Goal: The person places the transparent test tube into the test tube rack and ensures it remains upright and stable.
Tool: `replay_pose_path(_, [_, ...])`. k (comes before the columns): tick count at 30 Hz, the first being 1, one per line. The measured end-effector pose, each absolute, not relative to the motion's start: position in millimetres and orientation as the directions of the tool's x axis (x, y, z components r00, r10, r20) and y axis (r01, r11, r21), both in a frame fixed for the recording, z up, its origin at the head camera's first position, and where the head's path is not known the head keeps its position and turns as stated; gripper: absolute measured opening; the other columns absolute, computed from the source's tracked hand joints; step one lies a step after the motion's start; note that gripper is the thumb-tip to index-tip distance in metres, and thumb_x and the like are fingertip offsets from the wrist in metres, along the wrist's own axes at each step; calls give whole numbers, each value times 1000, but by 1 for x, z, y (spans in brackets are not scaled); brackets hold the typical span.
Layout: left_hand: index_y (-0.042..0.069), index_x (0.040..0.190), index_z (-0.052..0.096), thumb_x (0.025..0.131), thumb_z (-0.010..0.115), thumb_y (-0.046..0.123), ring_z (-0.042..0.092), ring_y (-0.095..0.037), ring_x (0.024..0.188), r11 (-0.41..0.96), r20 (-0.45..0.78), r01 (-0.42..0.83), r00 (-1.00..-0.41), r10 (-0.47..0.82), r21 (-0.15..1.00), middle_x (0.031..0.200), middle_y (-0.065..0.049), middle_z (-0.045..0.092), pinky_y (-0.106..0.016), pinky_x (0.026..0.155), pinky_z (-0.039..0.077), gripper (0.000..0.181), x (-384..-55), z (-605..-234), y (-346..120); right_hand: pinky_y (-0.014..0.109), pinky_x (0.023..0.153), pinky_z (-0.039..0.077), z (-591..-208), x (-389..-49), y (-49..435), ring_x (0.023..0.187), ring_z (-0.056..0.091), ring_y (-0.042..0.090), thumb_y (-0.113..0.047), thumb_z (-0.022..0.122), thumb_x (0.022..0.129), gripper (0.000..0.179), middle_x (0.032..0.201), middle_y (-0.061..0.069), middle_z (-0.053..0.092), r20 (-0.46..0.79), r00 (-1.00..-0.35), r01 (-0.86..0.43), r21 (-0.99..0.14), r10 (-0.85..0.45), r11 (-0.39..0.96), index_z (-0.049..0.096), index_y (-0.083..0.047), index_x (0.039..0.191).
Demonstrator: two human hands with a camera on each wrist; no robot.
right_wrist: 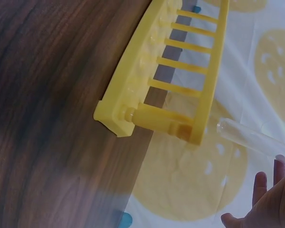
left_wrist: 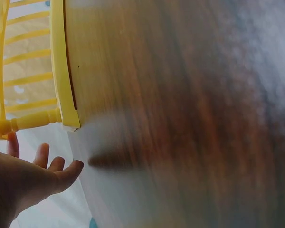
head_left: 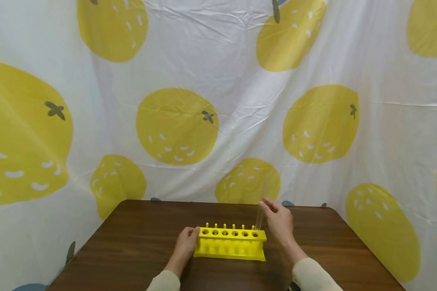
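A yellow test tube rack (head_left: 229, 256) stands upright on the table, with a row of round holes in its top plate and pegs along the back. My left hand (head_left: 186, 243) holds the rack's left end by the top plate; the left wrist view shows the other fingers (left_wrist: 42, 156) spread off below it. At the rack's right end, my right hand (head_left: 281, 223) pinches a clear glass test tube (right_wrist: 251, 138) near its upper part. The tube is nearly upright, its rounded bottom just above the top plate and apart from it in the right wrist view.
The brown wooden table (head_left: 138, 238) extends around the rack on all sides. A white cloth (head_left: 240, 81) printed with large yellow fruits hangs behind the table and along both sides.
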State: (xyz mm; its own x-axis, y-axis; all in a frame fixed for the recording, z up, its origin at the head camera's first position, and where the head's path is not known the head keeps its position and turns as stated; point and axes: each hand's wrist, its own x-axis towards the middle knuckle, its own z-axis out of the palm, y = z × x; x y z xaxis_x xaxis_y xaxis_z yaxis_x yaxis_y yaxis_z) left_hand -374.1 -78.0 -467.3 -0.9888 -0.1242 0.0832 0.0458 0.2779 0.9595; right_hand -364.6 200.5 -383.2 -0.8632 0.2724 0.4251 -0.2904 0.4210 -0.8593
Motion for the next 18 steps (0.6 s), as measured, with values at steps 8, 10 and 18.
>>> replay_pose_path(8, [-3,113,58,105,48,37,55,-31,102,271,100,62,-986,-130,961,117,-21,59,-48,86,45,42,-372,-467,-77,45,92,50,-391,-364,195,116,60,26,-47,68,91,51,124,11,68,405,-872,-271,-868,276,417,69,-10,126])
replay_pose_path(10, [-3,112,58,105,48,37,55,-32,104,266,96,59,-987,-131,962,118,-22,59,-48,87,45,41,-372,-467,-77,44,92,50,-393,-364,195,115,61,26,-45,69,92,48,123,10,68,402,-871,-266,-869,283,417,70,-9,125])
replay_pose_path(18, [-3,112,58,106,48,35,55,-31,103,264,102,65,-986,-129,962,118,-22,59,-47,87,45,41,-372,-467,-76,43,92,49,-402,-363,193,111,63,25,-36,70,93,41,120,9,69,384,-879,-245,-873,282,423,70,-10,124])
